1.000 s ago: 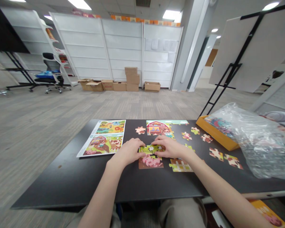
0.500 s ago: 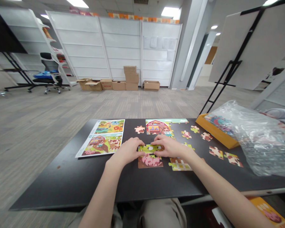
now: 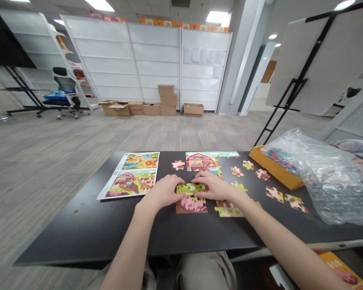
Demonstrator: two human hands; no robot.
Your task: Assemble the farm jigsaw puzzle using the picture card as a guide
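My left hand [image 3: 161, 192] and my right hand [image 3: 213, 186] hold a green jigsaw section with a sheep [image 3: 191, 188] between their fingertips, hiding its side edges. Below it lies a joined section with a pink pig [image 3: 191, 204]. A white-fenced puzzle section [image 3: 228, 209] sits near my right wrist. Farther up is a section showing a red barn [image 3: 200, 162]. Several loose puzzle pieces [image 3: 262, 174] are scattered to the right, and a printed picture sheet [image 3: 127, 175] lies left of my left hand.
All this rests on a black table [image 3: 78, 229]. An orange tray [image 3: 275, 174] holding puzzle pieces stands at the far right, partly under a crumpled clear plastic bag [image 3: 331, 183]. Cardboard boxes [image 3: 168, 100] and white shelving stand far beyond the table.
My hands stay on the green section, with little visible movement. The whole view has shifted slightly as my head moved.
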